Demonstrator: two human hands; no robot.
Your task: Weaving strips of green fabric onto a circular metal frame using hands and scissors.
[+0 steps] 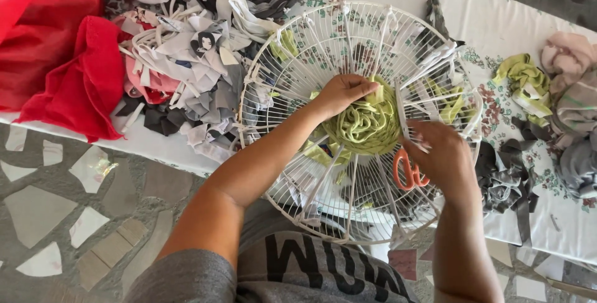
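A round white wire fan guard [323, 42] lies on the cloth in front of me, with white fabric strips tied out along its spokes. A woven spiral of yellow-green fabric strip [364, 126] fills its centre. My left hand [341, 91] pinches the green strip at the spiral's upper edge. My right hand [443, 157] sits at the spiral's right side, fingers closed on a white spoke strip. Orange-handled scissors [405, 171] lie under the guard just left of my right hand.
A heap of grey, white and pink fabric strips [186, 67] lies to the left, beside red cloth [74, 73]. Green, pink and grey fabric pieces [553, 91] are piled on the right. A floral white sheet [497, 23] covers the surface; mosaic stone floor [74, 216] lies below.
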